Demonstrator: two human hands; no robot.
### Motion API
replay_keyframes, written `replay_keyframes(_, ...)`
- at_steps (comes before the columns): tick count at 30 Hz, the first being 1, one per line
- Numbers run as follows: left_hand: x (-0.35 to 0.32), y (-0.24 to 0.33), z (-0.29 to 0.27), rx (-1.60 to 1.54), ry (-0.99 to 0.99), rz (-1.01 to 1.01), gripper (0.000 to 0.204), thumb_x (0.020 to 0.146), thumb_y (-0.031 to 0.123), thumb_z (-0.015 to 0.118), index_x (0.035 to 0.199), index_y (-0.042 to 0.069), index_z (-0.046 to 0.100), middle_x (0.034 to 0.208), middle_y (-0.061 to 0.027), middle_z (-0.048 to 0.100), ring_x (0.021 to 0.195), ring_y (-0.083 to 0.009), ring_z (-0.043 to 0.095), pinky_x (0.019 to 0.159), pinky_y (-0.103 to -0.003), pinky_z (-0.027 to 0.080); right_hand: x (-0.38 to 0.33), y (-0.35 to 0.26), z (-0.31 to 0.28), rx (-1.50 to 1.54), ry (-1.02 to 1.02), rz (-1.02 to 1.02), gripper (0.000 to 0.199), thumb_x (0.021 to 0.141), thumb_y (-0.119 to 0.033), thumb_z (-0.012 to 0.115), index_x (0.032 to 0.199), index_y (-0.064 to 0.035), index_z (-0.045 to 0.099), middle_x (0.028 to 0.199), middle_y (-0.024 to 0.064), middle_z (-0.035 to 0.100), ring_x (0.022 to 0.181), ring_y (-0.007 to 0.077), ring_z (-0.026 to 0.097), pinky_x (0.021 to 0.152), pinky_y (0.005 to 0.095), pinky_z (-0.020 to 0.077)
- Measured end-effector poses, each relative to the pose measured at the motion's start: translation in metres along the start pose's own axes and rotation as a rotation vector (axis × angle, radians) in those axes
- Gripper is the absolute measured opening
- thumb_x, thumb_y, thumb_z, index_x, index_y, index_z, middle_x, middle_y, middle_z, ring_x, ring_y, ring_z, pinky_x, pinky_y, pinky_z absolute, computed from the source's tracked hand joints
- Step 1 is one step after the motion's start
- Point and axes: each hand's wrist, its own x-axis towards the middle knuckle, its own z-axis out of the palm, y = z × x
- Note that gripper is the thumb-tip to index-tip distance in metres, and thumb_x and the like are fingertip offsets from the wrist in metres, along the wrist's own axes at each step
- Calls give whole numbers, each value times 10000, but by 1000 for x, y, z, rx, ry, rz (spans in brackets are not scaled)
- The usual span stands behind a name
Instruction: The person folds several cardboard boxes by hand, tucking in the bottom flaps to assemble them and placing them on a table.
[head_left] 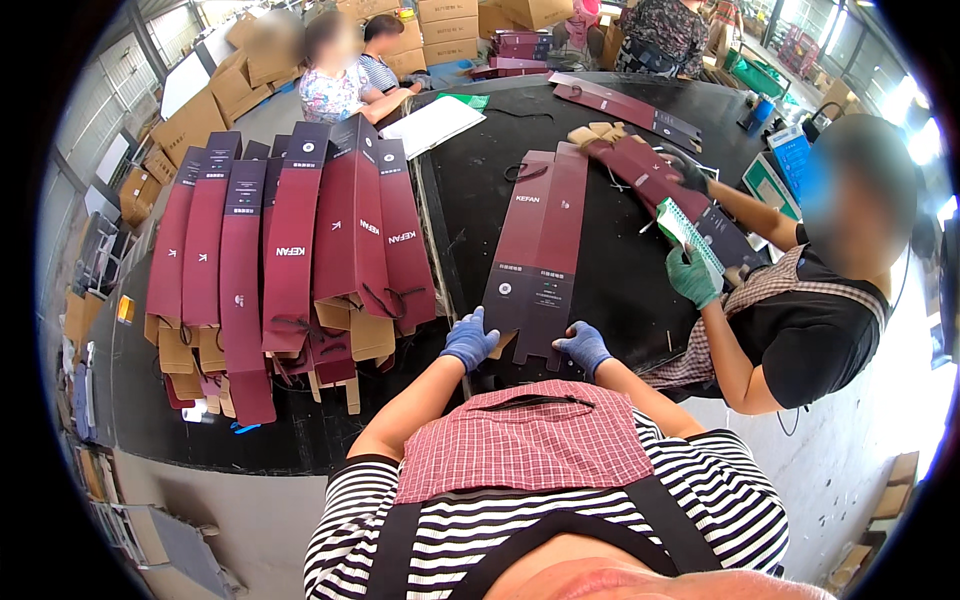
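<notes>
In front of us, at 12 o'clock, 1 long maroon carton [540, 225] lies flattened on the black table [640, 310], its dark end with the cut flaps turned toward us. We judge it is light for its length, stiff along the panels but easy to bend at the creases; its smooth face may slide on the table, and the flaps may tear or crumple. A good hold, we think, is at the 2 long edges near the dark end, not on the flaps alone.

Our left hand [470, 340], in a blue glove, is at the carton's 7 o'clock corner, and our right hand [583, 347], gloved the same, is at its 5 o'clock corner. The 2 hands are apart from each other; we cannot tell whether the fingers are closed on the cardboard.

At the far end, a dark cord [525, 172] lies on the carton. At 9 to 10 o'clock there is a pile of similar cartons [285, 200]. At 2 o'clock a co-worker [810, 330] handles another carton [645, 175] and holds a green and white item [690, 232]. At 11 o'clock lie white sheets [433, 125].
</notes>
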Motion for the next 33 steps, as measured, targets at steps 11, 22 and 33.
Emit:
replay_keyframes(11,8,-22,-1,-771,95,160,621,982,169,574,1563,88,371,1215,-90,661,795,-127,620,565,-264,514,-53,-67,-46,963,-157,-72,594,939,-21,559,1513,-2,406,1298,146,619,1114,200,619,987,325,509)
replay_keyframes(22,-113,114,-199,-1276,21,801,417,1026,226,602,1313,-76,604,1007,-145,724,812,-200,687,769,-328,571,-81,-139,-176,941,191,-797,482,943,-149,673,1394,-12,568,1250,92,622,1147,203,615,1017,325,487)
replay_keyframes(33,-133,137,-241,-882,272,1069,531,938,302,727,1336,-13,573,1254,-123,620,1127,-211,596,964,-366,495,-135,-263,-232,875,351,-1098,455,993,-237,639,1361,21,566,1226,62,657,1086,127,589,980,290,461)
